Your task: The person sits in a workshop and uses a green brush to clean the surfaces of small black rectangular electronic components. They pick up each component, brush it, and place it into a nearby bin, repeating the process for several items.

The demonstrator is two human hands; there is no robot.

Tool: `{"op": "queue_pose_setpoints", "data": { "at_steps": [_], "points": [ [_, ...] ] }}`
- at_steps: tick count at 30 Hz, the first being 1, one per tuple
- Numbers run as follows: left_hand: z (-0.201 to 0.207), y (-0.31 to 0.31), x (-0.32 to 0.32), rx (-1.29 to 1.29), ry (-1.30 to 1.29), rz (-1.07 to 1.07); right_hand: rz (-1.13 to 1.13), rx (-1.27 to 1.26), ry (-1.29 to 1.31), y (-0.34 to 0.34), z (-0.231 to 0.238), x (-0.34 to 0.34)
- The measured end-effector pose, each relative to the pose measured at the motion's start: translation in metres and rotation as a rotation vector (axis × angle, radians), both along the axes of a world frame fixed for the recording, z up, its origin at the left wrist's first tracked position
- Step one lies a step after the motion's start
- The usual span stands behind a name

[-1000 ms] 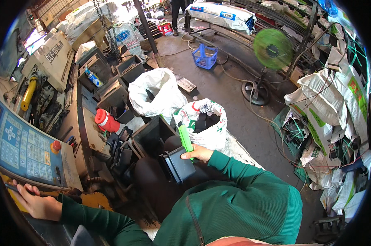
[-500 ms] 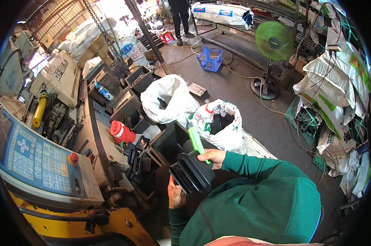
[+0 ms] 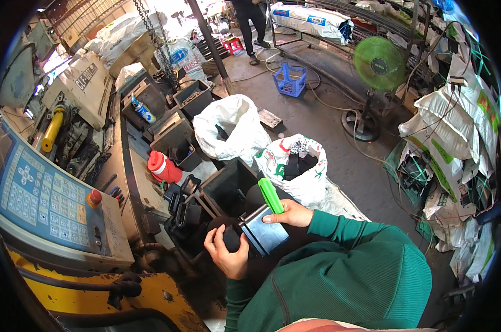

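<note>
A box-shaped black plastic part [image 3: 266, 231], its flat face shining in the light, is held low in front of me between both hands. My left hand [image 3: 233, 255] curls its fingers and thumb round the rounded dark end of the part. On the other side, my right hand [image 3: 296, 214] is closed on a bright green tool handle [image 3: 269, 195], shaped like a box cutter, with the thumb against the part. No blade can be made out. Just beyond lies an open dark bin [image 3: 228, 188]; more black plastic parts [image 3: 188, 213] are heaped left of it.
Two white sacks [image 3: 228, 124] with black pieces inside stand ahead. A red jug [image 3: 163, 166] is beside the bins. At left is a machine control panel [image 3: 45, 196] over a yellow frame [image 3: 112, 299]. Farther off are a green fan [image 3: 379, 65], a blue crate [image 3: 290, 80] and a standing person [image 3: 250, 25].
The black part has been turned, so its flat shiny face shows instead of its slotted opening. My left hand has come up onto its end. The green handle has tilted.
</note>
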State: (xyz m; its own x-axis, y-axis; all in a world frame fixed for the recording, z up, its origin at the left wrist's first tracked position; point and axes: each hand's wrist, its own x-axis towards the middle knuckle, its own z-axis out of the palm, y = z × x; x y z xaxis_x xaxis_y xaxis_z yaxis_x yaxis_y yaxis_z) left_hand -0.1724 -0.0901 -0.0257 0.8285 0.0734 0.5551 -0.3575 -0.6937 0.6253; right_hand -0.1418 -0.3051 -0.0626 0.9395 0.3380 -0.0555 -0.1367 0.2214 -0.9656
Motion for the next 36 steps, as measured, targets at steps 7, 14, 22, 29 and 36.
{"op": "queue_pose_setpoints", "data": {
  "at_steps": [7,14,22,29,36],
  "points": [
    [0.011,0.015,0.004,0.030,0.370,-0.241,-0.008,-0.165,0.049,-0.014,0.017,-0.009],
    [0.020,0.039,0.003,0.197,0.818,-0.466,0.086,-0.271,-0.048,-0.021,0.009,-0.021],
    [-0.007,0.003,-0.038,-0.073,0.241,-0.177,-0.216,-0.445,-0.378,-0.006,0.050,-0.033],
    [-0.037,0.008,-0.028,-0.116,0.704,-0.378,-0.391,0.062,0.010,-0.030,0.065,-0.006],
    [0.008,0.012,0.021,-0.762,0.564,-0.943,0.015,0.040,0.069,-0.027,0.021,-0.008]
  ]
}}
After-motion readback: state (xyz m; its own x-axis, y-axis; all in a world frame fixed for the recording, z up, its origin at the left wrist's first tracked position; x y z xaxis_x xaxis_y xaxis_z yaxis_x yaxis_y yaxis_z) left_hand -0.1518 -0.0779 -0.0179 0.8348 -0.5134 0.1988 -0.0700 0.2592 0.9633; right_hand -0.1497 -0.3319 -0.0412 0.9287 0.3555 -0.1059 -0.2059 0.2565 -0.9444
